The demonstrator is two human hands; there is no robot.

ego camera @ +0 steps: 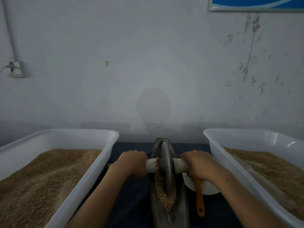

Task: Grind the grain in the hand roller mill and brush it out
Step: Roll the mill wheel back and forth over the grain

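Grain (165,197) lay nearest to the person, a narrow heap in the long dark trough (179,209) of the mill, and it looked only partly crushed, with whole kernels visible in it. An orange-handled brush (200,201) lay on the table (131,203) just beside the trough on the right, its head hidden under the right hand, near a white bowl (207,188); nobody held it, so the brushing out was, I judge, not yet begun. A little farther, the grey wheel (165,168) stood upright in the trough on the grain. The left hand (134,162) had its fingers closed around the left white handle (152,165), and the right hand (198,165) had its fingers closed around the right white handle (180,165). So the grinding step was in progress. At both sides, the left tub (85,175) and the right tub (230,163) held much brown grain, which suggests more batches may remain. Behind everything was the grey wall (148,63).
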